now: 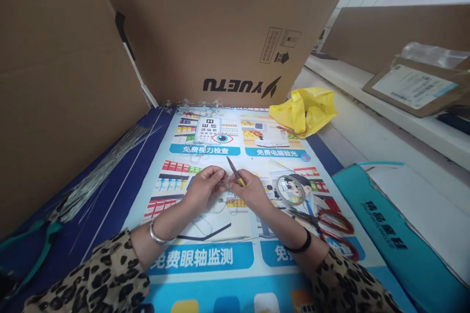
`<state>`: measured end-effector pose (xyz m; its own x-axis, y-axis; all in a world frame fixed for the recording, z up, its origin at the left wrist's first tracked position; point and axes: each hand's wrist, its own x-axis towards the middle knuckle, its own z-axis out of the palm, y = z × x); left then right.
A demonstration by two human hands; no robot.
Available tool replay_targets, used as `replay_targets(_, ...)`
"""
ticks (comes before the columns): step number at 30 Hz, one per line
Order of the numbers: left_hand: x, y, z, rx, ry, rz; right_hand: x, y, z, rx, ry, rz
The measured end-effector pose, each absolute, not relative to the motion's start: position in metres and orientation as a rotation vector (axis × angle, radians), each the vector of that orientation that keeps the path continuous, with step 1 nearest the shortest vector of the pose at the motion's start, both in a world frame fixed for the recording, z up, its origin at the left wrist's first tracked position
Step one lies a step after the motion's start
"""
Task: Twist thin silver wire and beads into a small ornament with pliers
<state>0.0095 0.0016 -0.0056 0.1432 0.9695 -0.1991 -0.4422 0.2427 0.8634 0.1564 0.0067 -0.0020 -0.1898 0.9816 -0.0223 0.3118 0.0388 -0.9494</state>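
My left hand (205, 187) is closed in a pinch over the middle of the printed sheet, with what looks like thin wire at its fingertips. Close beside it, my right hand (250, 190) is wrapped round a slim pointed tool (235, 172) with a dark tip and a yellow part. The tip points up and away from me; whether it is pliers or snips I cannot tell. The fingertips of both hands meet around the thin wire, whose shape is mostly hidden. Bent wire pieces (201, 227) lie under and in front of my wrists.
Red-handled scissors (336, 222) and a clear tape roll (291, 190) lie right. A yellow bag (304, 111) sits at the back right, a teal box (396, 215) at the right edge. Left are a wire bundle (99, 171) and teal-handled pliers (47, 234). Cardboard (205, 24) stands behind.
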Motion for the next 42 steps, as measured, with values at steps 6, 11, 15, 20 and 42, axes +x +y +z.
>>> replay_targets(6,0.011,0.000,-0.002,0.695,0.889,1.162,0.159,0.005,0.000,-1.335,-1.632,1.153)
replay_targets(11,0.011,0.001,-0.001,0.748,0.959,1.162,0.160,0.004,-0.001,-1.335,-1.668,1.130)
replay_targets(15,0.006,0.004,-0.003,1.034,1.116,1.143,0.161,0.004,-0.004,-1.342,-1.684,1.108)
replay_targets(20,0.002,0.005,-0.008,1.305,1.220,1.127,0.162,0.005,-0.006,-1.327,-1.709,1.101)
replay_targets(42,-0.002,0.007,-0.004,1.407,1.284,1.140,0.166,0.005,-0.003,-1.421,-1.999,0.773)
